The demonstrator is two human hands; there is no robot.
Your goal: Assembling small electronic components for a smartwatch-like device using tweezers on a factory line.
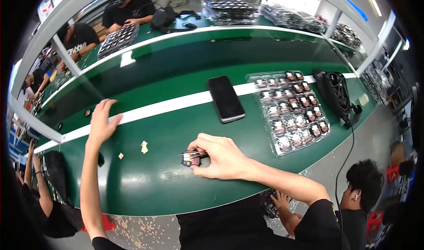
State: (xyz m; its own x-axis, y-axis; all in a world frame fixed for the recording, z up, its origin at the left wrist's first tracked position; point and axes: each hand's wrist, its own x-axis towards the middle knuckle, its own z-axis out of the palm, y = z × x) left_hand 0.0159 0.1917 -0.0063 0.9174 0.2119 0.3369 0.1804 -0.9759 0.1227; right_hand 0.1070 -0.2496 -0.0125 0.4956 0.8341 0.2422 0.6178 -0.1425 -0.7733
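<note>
My right hand (223, 157) is closed on a small stack of black parts (191, 158) with pale and reddish markings, just above the green work surface; their exact kind is unclear. Over the white strip on the left, my left hand (102, 122) is empty, with its fingers spread. Beyond its fingertips lies a small black piece (87, 112). Between my hands, a few small tan squares (144, 147) rest on the green surface. To the right, a clear plastic tray (282, 152) holds rows of small black parts with pale labels.
A black phone (225, 99) lies across the white strip. A black pouch with a coiled cable (336, 91) sits at the far right. Clear trays (230, 11) are stacked beyond the divider. People work across and beside me; a person (364, 197) is close at my right.
</note>
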